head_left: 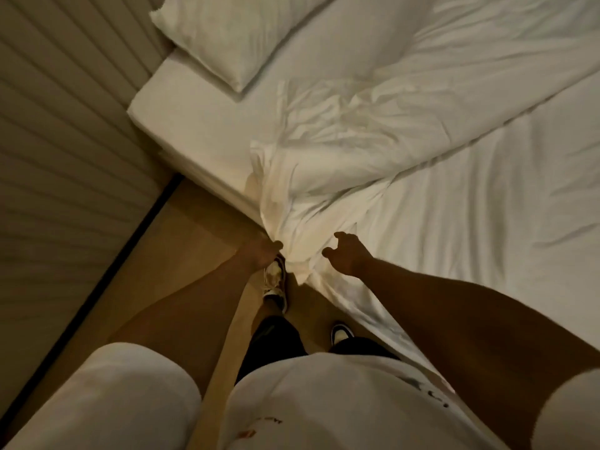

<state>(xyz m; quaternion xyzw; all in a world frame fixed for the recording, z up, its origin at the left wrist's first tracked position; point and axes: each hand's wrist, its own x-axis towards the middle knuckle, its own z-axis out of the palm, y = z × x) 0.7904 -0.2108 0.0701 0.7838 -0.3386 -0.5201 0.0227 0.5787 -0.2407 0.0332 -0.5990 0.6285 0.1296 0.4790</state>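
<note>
From the head camera, looking down, a person stands at the side of a bed [181, 125]. A big white cover [341, 151] lies crumpled on top of it, and one end is bunched up right at the edge of the bed, where it hangs over the side. The left hand [259, 251] grips this bunch, with the fingers and thumb closed around the cloth. I think it holds there because a tight bunch is easy to pull. The right hand [345, 254] is just beside it, above the cloth. Its fingers are bent a little but hold nothing, so it looks ready to grab the cover too. Two hands would pull the cover more evenly than one. The cover is full of folds, so I think the job is to pull it flat. There is one pillow [227, 37], near the head of the bed by the wall [65, 125], out of the way of the cover. There is one cover and one bed. There are two hands and two shoes [275, 280], both on the wooden floor [181, 248] close to the bed.
</note>
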